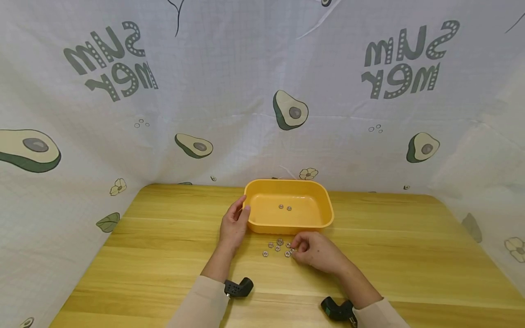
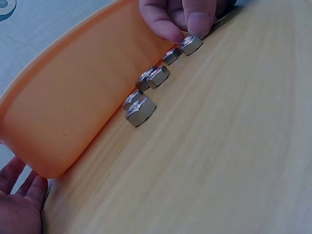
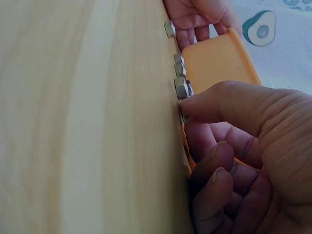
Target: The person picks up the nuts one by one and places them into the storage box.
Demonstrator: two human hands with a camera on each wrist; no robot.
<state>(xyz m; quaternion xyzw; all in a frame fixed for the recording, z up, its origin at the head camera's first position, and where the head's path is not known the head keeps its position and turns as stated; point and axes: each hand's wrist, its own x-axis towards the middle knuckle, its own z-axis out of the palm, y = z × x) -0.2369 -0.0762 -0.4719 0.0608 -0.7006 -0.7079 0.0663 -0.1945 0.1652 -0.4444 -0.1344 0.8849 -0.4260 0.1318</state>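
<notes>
A yellow plastic basin (image 1: 287,230) stands on the wooden table, with two small hex nuts (image 1: 280,207) lying inside it. At its left end my left hand (image 1: 234,228) holds the wall, thumb by the rim and fingers along the outside. Several more metal hex nuts (image 1: 277,248) lie loosely grouped on the table before the basin's front wall. Over the right edge of that group, my right hand (image 1: 317,250) pinches one nut (image 1: 292,250) between thumb and index finger. Its other fingers curl under the palm in the right wrist view, and that nut is mostly covered there.
The wooden table (image 1: 389,246) extends to both sides of the basin. A white cloth (image 1: 246,82) printed with avocados and lettering hangs behind and beside it. Each wrist wears a black camera device (image 1: 239,288) low over the tabletop.
</notes>
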